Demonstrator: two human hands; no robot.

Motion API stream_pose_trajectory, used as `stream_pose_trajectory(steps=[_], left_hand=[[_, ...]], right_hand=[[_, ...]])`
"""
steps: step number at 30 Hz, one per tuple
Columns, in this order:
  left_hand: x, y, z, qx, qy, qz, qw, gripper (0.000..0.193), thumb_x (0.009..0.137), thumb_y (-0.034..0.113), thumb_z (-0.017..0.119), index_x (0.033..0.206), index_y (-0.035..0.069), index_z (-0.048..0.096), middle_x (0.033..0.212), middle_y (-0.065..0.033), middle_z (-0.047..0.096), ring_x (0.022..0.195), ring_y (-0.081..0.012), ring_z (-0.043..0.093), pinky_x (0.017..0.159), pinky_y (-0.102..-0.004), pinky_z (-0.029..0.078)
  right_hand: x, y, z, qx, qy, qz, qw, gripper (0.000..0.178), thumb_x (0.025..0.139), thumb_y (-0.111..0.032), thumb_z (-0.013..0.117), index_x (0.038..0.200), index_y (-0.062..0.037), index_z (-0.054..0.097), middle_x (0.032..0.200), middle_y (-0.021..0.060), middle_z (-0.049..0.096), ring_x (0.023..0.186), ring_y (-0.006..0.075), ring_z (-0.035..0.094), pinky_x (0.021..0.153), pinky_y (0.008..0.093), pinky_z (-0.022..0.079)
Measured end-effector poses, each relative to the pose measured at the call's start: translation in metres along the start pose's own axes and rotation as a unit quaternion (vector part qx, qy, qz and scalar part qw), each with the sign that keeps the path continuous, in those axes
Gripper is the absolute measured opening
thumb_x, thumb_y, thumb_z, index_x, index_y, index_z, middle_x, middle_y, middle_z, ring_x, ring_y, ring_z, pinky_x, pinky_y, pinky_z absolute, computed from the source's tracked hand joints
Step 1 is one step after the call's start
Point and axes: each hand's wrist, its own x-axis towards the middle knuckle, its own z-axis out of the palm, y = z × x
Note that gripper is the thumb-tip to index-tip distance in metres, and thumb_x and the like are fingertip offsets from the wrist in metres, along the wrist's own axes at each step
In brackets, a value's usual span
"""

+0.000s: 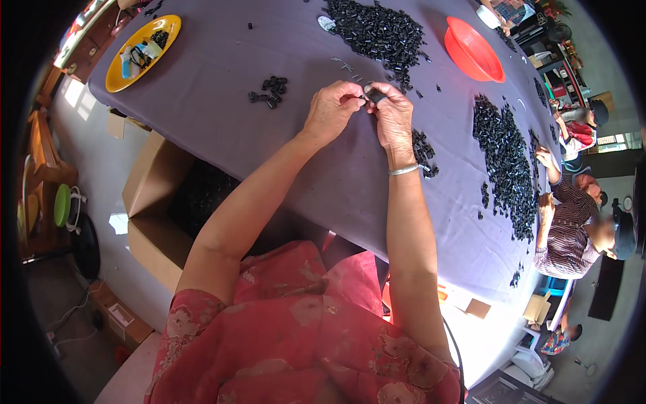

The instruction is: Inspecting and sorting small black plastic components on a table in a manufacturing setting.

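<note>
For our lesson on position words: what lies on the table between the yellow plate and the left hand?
In the head view, a small cluster of black pieces lies between the yellow plate and the left hand.

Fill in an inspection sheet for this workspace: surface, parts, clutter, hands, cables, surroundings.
Surface: table under a grey-purple cloth.
Parts: dark piece in hand; large far pile, right-hand pile and small cluster of black pieces.
Clutter: yellow dish of mixed small items; red bowl.
Hands: right hand holds the dark piece; left hand has its fingertips pinched beside it, exact grip too small to tell.
Cables: dark cord by the wearer's right side.
Surroundings: open cardboard box by the table's left edge; person in striped shirt seated at right.
</note>
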Motion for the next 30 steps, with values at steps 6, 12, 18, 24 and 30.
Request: stream_pose_trajectory(steps=[6,12,18,24,30], left_hand=[[0.0,-0.002,-0.002,0.032,-0.002,0.009,0.999,0.013,0.081,-0.001,0.063,0.094,0.0,0.062,0.087,-0.0011,0.062,0.079,-0.0073,0.057,0.071,-0.0227,0.049],[0.0,-0.002,-0.001,0.05,-0.003,0.006,0.999,0.012,0.081,0.0,0.065,0.092,0.0,0.062,0.085,-0.0007,0.061,0.076,-0.0066,0.057,0.068,-0.0224,0.048],[0.0,-0.002,-0.001,0.068,0.002,0.02,0.998,0.011,0.08,0.0,0.064,0.09,0.0,0.061,0.082,-0.0014,0.061,0.072,-0.007,0.057,0.067,-0.0226,0.048],[0.0,0.0,-0.002,0.054,-0.001,0.012,0.998,0.01,0.081,0.0,0.063,0.091,-0.001,0.061,0.08,-0.0014,0.061,0.073,-0.0069,0.057,0.067,-0.0228,0.048],[0.001,-0.001,-0.002,0.037,-0.007,-0.013,0.999,0.011,0.081,-0.001,0.061,0.092,-0.001,0.061,0.081,-0.0015,0.061,0.073,-0.0073,0.057,0.068,-0.0228,0.048]], right_hand=[[-0.001,-0.003,0.005,-0.028,0.006,-0.004,1.0,0.014,0.081,0.006,0.056,0.088,0.0001,0.067,0.079,0.0014,0.062,0.06,0.006,0.049,0.055,0.0189,0.041],[-0.001,-0.001,0.002,-0.07,-0.008,-0.022,0.997,0.02,0.077,0.01,0.052,0.085,0.0001,0.066,0.078,0.0003,0.062,0.06,0.0054,0.049,0.055,0.0181,0.039],[0.0,-0.002,0.001,-0.115,-0.014,-0.02,0.993,0.021,0.078,0.01,0.05,0.089,0.0022,0.065,0.08,0.0036,0.063,0.062,0.0083,0.051,0.058,0.0207,0.043],[-0.002,-0.004,0.006,-0.12,-0.003,-0.034,0.992,0.013,0.079,0.008,0.058,0.083,-0.0013,0.067,0.075,-0.0011,0.061,0.06,0.0041,0.049,0.053,0.0179,0.04],[-0.004,-0.004,0.01,-0.104,-0.003,-0.034,0.994,0.014,0.079,0.011,0.057,0.083,0.0004,0.065,0.077,0.0005,0.062,0.063,0.0058,0.054,0.056,0.0193,0.045]])
